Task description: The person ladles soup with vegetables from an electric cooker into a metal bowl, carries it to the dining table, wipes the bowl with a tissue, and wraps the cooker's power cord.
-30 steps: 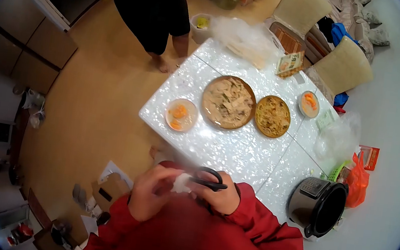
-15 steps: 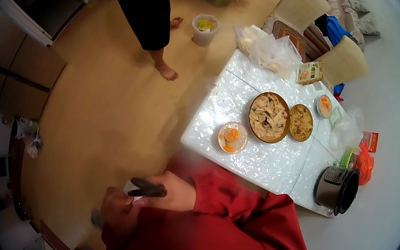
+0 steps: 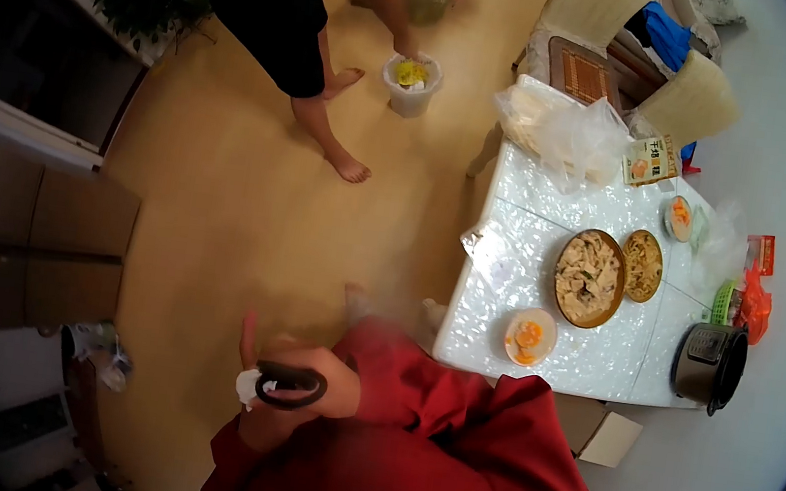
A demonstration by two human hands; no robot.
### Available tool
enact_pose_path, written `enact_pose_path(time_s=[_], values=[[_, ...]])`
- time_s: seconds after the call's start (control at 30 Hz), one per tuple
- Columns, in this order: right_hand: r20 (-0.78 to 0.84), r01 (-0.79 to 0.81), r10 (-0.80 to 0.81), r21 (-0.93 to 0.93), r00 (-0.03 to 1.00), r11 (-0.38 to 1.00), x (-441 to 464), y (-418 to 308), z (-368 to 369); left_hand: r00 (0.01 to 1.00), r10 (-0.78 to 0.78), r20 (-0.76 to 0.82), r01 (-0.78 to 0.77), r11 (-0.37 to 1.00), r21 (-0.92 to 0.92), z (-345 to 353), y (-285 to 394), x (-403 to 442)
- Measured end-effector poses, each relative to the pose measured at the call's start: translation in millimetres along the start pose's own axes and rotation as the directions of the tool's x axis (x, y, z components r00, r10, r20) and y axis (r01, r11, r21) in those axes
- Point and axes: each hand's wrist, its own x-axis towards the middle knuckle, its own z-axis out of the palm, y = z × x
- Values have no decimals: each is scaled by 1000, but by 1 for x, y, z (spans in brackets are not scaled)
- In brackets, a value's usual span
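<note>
My right hand (image 3: 339, 379), coming from the red sleeve, is wrapped round a dark looped handle (image 3: 316, 391) like that of scissors; no blade can be made out. Close against it is my left hand (image 3: 268, 425), partly hidden, with one finger stretching away from me. A small crumpled white piece (image 3: 247, 387), perhaps tissue or wrapping, is pinched at the left hand beside the loop. Both hands are held together in front of my red top, over the floor and left of the table.
On the white-covered table (image 3: 506, 290) stand bowls of food (image 3: 589, 278), a small plate with orange pieces (image 3: 530, 337), plastic bags (image 3: 580, 141) and a cooker (image 3: 710, 367). Another person in black shorts (image 3: 269, 21) reaches to a white bin (image 3: 410, 99).
My view has turned, so the table sits further right. The dark handle now shows as a loop, and one left finger stretches out. The other person's hand has come down to the bin.
</note>
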Motion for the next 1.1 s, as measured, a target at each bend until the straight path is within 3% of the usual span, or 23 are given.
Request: enact_pose_path(time_s=[0.07, 0.1, 0.13, 0.17, 0.2, 0.23, 0.27, 0.3, 0.33, 0.4, 0.43, 0.47, 0.5, 0.53, 0.6, 0.67, 0.73, 0.77, 0.87, 0.93, 1.07, 1.1], values=[[55, -48, 48, 5, 997, 999, 34, 6, -10, 981, -191, 19, 187, 928, -323, -15, -14, 31], [38, -58, 56, 52, 998, 997, 46, 16, -12, 978, -204, 36, 201, 896, -395, -22, -24, 44], [23, -71, 69, 102, 997, 992, 64, 12, -12, 980, -194, 51, 198, 891, -409, -28, -26, 61], [-9, 243, -243, 11, 970, 970, 86, 8, -27, 980, -185, 67, 196, 885, -422, -33, -27, 77], [-13, 165, -164, 25, 986, 986, 101, -6, -40, 981, -175, 82, 193, 879, -435, -39, -28, 94], [-40, 225, -225, -3, 973, 974, 116, -14, -59, 981, -149, 126, 184, 918, -351, -43, -40, 94], [-178, 199, -175, 131, 968, 971, 124, -20, -66, 977, -125, 171, 168, 950, -264, -47, -51, 97], [-237, 101, -47, 222, 970, 970, 129, -35, -73, 974, -91, 205, 168, 903, -395, -52, -49, 121], [-179, 62, -27, 194, 984, 979, 135, -40, -85, 972, 60, 229, 24, 937, -349, -54, -65, 134], [-123, 89, -91, -22, 988, 996, 157, -34, -101, 954, 126, 270, -22, 934, -357, -52, -98, 157], [-305, 11, 15, 83, 952, 996, 160, -28, -99, 954, 75, 290, 27, 942, -335, -56, -106, 170], [-466, -45, 133, 196, 875, 980, 164, -20, -98, 928, 129, 350, -27, 959, -282, -67, -113, 188], [-593, -40, 84, 88, 801, 995, 169, -1, -110, 927, 143, 346, -35, 953, -302, -74, -123, 205], [-625, 49, 196, 352, 756, 935, 186, -7, -115, 926, 159, 342, -44, 946, -321, -82, -133, 221], [-715, 114, 145, 301, 684, 947, 210, 10, -136, 935, 172, 309, 3, 870, -493, -91, -167, 248], [-787, 77, 164, 259, 594, 963, 228, 41, -160, 943, 28, 332, 190, 773, -605, -111, -186, 278], [-793, 68, 257, 350, 552, 934, 238, 74, -186, 909, -210, 361, 405, 656, -637, -130, -202, 304], [-800, 76, 275, 369, 534, 926, 242, 91, -201, 897, -272, 349, 441, 618, -651, -136, -210, 318], [-811, 85, 346, 432, 472, 898, 262, 127, -255, 891, -372, 260, 435, 539, -721, -153, -228, 356], [-812, 92, 358, 445, 461, 891, 281, 152, -309, 838, -463, 287, 521, 524, -674, -163, -238, 373], [-790, 81, 390, 480, 473, 873, 327, 260, -477, 736, -656, 170, 589, 495, -639, -167, -253, 396], [-738, 134, 526, 625, 423, 769, 343, 289, -521, 735, -670, 109, 516, 446, -731, -161, -260, 396]])
